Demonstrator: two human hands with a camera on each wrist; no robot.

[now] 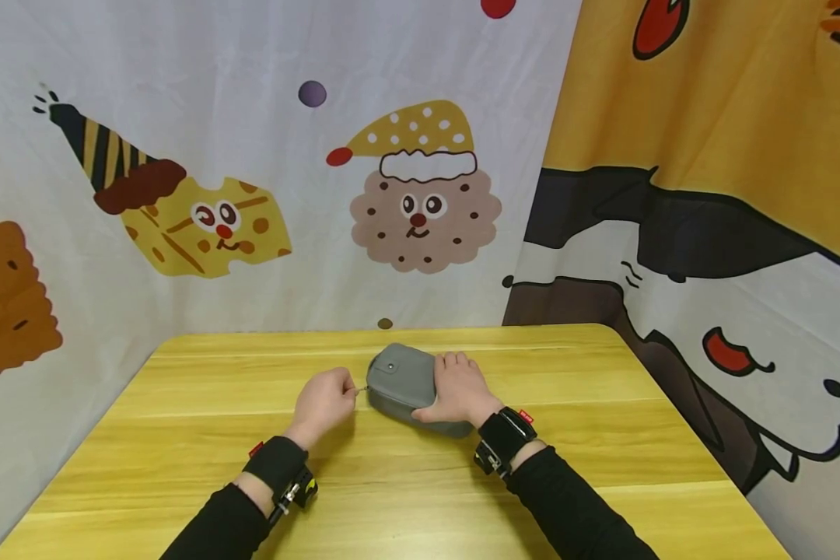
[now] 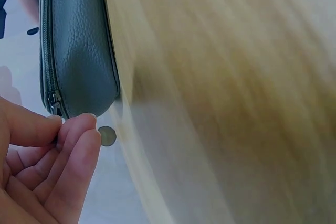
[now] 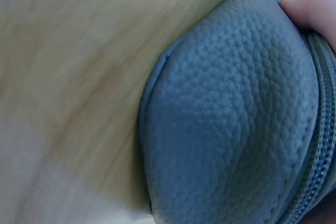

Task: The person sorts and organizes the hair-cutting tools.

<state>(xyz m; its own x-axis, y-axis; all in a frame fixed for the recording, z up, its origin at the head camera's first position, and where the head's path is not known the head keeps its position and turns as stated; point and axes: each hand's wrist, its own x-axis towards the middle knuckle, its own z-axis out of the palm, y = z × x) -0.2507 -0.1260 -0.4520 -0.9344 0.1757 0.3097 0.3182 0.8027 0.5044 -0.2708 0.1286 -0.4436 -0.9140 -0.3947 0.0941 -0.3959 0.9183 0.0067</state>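
Observation:
A grey leather-look zip pouch (image 1: 399, 377) lies on the table, its flap with a small metal snap facing up. My left hand (image 1: 323, 408) is at its left end and pinches the zipper pull between thumb and forefinger; the fingertips hide most of the pull. In the left wrist view, the zipper slider (image 2: 54, 98) sits at the pouch's end, and the teeth behind it look closed. My right hand (image 1: 460, 390) grips the right part of the pouch, fingers over the top and thumb (image 3: 310, 11) on the near edge by the zipper (image 3: 319, 156).
The pouch rests on a yellow wood-grain table (image 1: 392, 505). Behind the far edge hangs a white curtain (image 1: 252, 47) with cartoon food prints, and to the right a cartoon cat curtain (image 1: 672, 233). Both wrists wear black bands (image 1: 280, 467) with small cameras.

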